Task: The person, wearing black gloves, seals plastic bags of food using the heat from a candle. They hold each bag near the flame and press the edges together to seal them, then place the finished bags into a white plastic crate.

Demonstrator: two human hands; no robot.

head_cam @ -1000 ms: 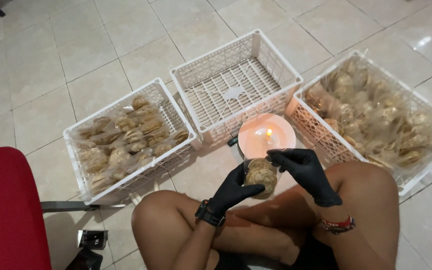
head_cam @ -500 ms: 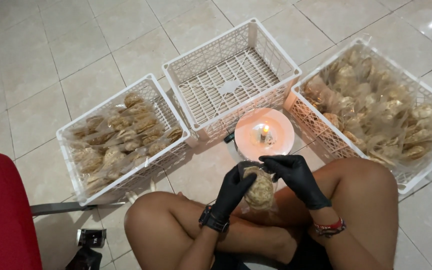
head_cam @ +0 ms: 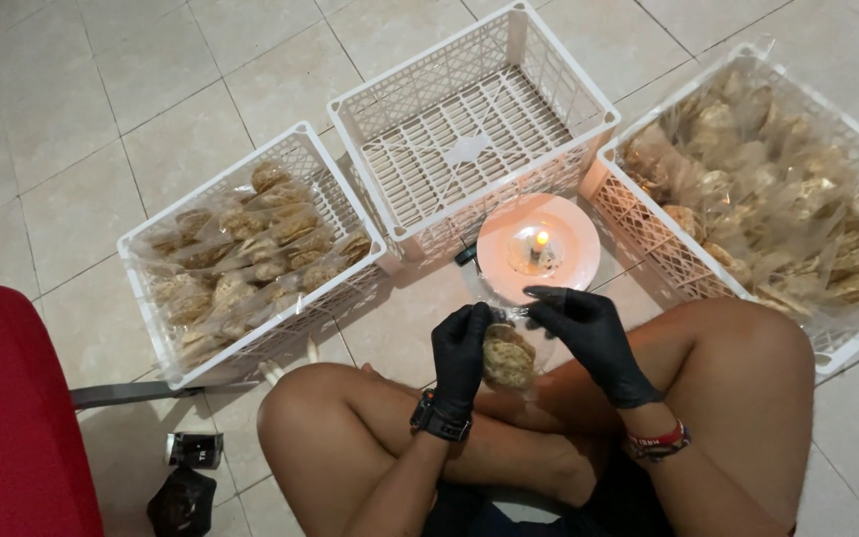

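I sit cross-legged on a tiled floor, both hands in black gloves. My left hand (head_cam: 461,350) and my right hand (head_cam: 589,333) pinch the top of a small clear plastic bag of brown crackers (head_cam: 507,356), held above my legs. Just beyond the bag stands a plate with a lit candle (head_cam: 537,244). The bag's open edge sits close to the plate, a little short of the flame.
An empty white plastic crate (head_cam: 469,139) stands behind the plate. A white crate of bagged crackers (head_cam: 251,259) is at the left, a larger crate of crackers (head_cam: 777,189) at the right. A red chair (head_cam: 12,418) and a small dark object (head_cam: 191,452) lie at the lower left.
The bag and both hands have dropped slightly lower and nearer my legs, and my fingers have shifted to the bag's top edge. The view has tilted a little.
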